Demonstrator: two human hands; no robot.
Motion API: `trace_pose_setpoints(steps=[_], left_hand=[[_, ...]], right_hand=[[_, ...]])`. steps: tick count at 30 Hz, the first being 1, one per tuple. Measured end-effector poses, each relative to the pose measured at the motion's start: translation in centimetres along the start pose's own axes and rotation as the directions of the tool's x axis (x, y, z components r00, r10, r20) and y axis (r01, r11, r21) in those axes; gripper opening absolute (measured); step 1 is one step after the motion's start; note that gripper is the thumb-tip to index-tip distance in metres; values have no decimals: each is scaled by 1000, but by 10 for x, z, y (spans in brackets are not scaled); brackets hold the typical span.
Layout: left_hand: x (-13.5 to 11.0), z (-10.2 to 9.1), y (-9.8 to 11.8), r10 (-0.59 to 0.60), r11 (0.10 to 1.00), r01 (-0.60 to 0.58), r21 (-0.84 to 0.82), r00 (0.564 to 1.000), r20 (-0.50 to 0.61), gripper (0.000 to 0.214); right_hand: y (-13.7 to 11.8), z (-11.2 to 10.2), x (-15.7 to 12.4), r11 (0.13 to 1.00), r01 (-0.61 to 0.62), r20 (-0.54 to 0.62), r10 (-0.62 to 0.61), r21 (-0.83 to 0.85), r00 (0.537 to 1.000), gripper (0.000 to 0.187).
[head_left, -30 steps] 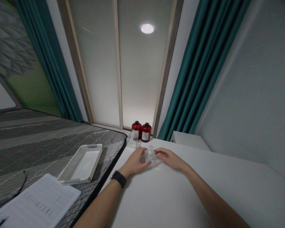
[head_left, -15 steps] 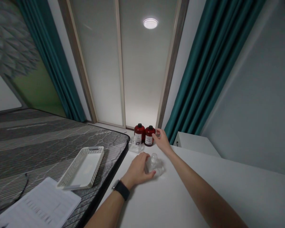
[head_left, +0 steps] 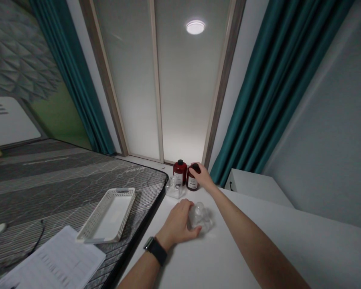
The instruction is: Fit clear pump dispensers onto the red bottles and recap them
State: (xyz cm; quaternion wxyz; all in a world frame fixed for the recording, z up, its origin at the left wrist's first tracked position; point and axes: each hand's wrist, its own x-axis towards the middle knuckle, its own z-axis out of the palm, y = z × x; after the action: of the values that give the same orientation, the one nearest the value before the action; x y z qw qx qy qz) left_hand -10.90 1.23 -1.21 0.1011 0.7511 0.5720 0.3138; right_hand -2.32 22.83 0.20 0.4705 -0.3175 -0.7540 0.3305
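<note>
In the head view, the left hand (head_left: 180, 222) curls loosely round the left side of a clear container (head_left: 201, 216), thumb in front and fingers behind; how hard it presses cannot be told. The container sits on the white table (head_left: 183, 265), its rounded knob pointing up. The right hand (head_left: 201, 174) grasps the nearer bottle (head_left: 193, 182) around its shoulder, just by the black cap, with the arm stretched over the table. That bottle looks upright at the far edge, close beside the other bottle (head_left: 179, 170); a second clear container (head_left: 175, 188) stands in front of them.

For a sound hold, the right thumb and fingers should sit lower on the bottle's body than on its narrow top, keeping it upright and clear of its neighbour. The left hand does best with light, even pressure, since thin clear walls are likely slippery and may flex.

The bottles are round-shouldered, glossy and deep red, with pale labels. The containers are see-through and shiny, their edges hard to make out. Left of the table, a white basket (head_left: 131, 210) with perforated walls and flat paper (head_left: 57, 261) lie on a grey, ribbed mattress (head_left: 147, 176).
</note>
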Motion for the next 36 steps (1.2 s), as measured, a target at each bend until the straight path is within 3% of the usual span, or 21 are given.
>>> trace_pose_setpoints(steps=[8, 15, 23, 30, 36], left_hand=[[1, 0, -2, 44, 999, -44, -24, 999, -17, 40], [2, 3, -4, 42, 993, -47, -110, 998, -46, 41], [4, 6, -9, 47, 980, -59, -191, 996, -71, 40], [4, 6, -11, 38, 976, -54, -209, 996, -81, 41], [2, 5, -12, 39, 977, -54, -207, 996, -78, 42]], right_hand=[[-10, -44, -32, 999, -32, 12, 32, 8, 999, 26], [-27, -91, -93, 997, -78, -79, 75, -29, 994, 27], [-56, -130, -159, 992, -122, -163, 113, -45, 980, 28], [-70, -144, -193, 986, -164, -236, 152, -32, 960, 30], [-73, -140, -200, 979, -204, -291, 194, -4, 937, 33]])
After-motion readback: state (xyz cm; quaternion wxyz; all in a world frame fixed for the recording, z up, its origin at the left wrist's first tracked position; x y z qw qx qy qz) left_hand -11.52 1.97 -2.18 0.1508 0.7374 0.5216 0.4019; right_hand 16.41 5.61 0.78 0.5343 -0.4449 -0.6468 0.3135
